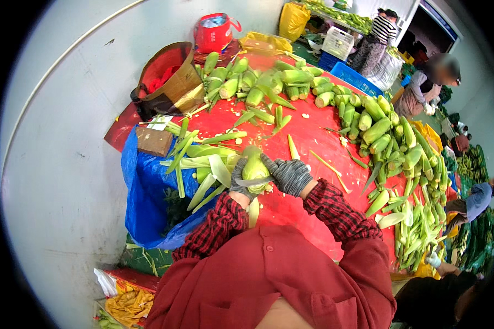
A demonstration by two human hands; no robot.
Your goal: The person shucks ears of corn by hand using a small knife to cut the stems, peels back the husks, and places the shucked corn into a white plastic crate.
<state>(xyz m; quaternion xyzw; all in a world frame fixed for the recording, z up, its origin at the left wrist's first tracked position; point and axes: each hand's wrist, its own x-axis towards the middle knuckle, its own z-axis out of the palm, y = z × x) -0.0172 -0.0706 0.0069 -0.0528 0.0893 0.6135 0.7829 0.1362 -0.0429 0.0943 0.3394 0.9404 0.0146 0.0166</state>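
Observation:
Both my hands wear grey knit gloves. My left hand [237, 181] grips a green corn ear in its husk [254, 166] from the left side, holding it on the red table [307, 134]. My right hand [288, 174] holds a knife [256, 181] whose blade lies across the ear's near end. Loose husk leaves [206, 164] lie just left of the ear.
Heaps of husked corn [269, 82] run along the table's far side, with more corn [392, 140] down the right. A wooden block [153, 140], a brown bag [167, 79], a red bucket [214, 33] and a blue sack [148, 192] stand at left. Other people work at right.

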